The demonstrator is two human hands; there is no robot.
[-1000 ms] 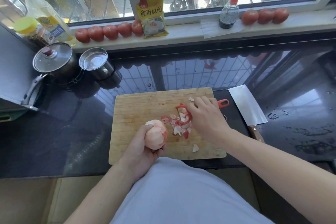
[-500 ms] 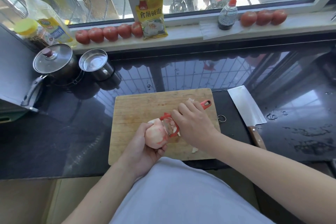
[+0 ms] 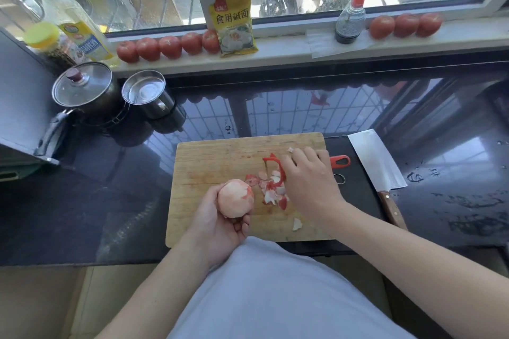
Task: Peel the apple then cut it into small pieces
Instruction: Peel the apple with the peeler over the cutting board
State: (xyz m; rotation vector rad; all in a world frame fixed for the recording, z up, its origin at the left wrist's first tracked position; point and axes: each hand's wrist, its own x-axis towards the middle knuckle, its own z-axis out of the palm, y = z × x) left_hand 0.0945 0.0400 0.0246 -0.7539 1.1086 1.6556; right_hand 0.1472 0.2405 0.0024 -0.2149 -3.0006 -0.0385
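Observation:
My left hand [image 3: 220, 224] holds a mostly peeled apple [image 3: 235, 201] above the near left part of the wooden cutting board [image 3: 214, 162]. A few red streaks of skin remain on the apple's right side. My right hand [image 3: 309, 181] grips a red peeler [image 3: 275, 166], whose head sits over a small heap of red and white peels [image 3: 271, 190] in the middle of the board. The peeler's handle end sticks out past my fingers to the right. A cleaver [image 3: 376, 164] with a wooden handle lies on the counter right of the board.
A lidded pot [image 3: 82, 89] and a steel cup [image 3: 146, 92] stand at the back left of the dark glossy counter [image 3: 275, 113]. Tomatoes [image 3: 165, 47], a yellow packet [image 3: 235, 22] and a spray bottle [image 3: 349, 19] line the windowsill. An oil bottle [image 3: 80, 30] stands far left.
My right hand drew the peeler across the apple half a second ago, then moved away to the right, back over the peel heap. The apple stays in my left hand.

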